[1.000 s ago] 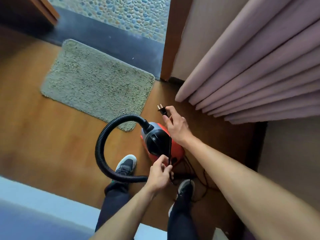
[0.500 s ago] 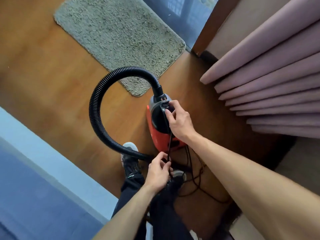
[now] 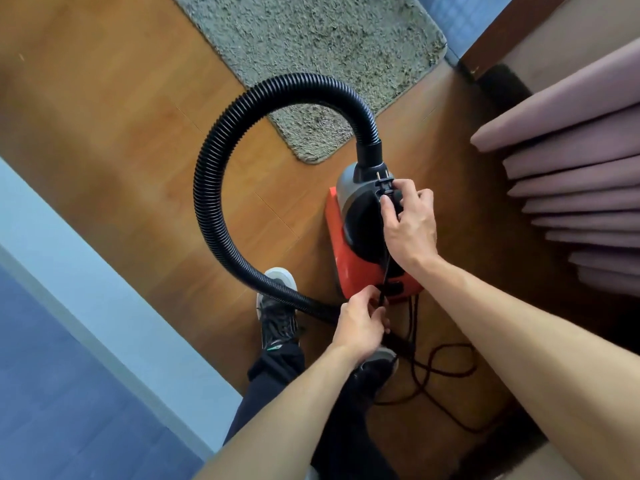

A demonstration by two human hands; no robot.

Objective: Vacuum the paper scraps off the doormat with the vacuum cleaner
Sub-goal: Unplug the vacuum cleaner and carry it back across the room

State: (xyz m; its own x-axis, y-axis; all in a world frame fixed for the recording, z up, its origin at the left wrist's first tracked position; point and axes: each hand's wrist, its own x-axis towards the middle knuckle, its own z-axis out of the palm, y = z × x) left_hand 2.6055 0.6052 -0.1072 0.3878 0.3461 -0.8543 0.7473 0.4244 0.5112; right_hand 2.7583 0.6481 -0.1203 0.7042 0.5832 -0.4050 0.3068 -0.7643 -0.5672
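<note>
Wood floor (image 3: 104,140); doormat (image 3: 311,39) cropped; hands (image 3: 360,323) (image 3: 412,226) grip cord (image 3: 387,266).

One red vacuum cleaner (image 3: 360,244) is sitting here, with one black ribbed hose (image 3: 214,188) looping off it. One doormat (image 3: 311,39) is lying beyond. Two hands are showing, the left hand (image 3: 360,327) and the right hand (image 3: 410,230), and two shoes, a left shoe (image 3: 277,306) and a right shoe (image 3: 377,365). One cord (image 3: 436,365) is trailing, ending in one plug (image 3: 383,184) with two prongs (image 3: 377,174). One curtain (image 3: 571,150) is hanging.

Both bare forearms outstretched, right hand (image 3: 410,226) farther out, left hand (image 3: 360,327) nearer, each with fingers in a pinch.
</note>
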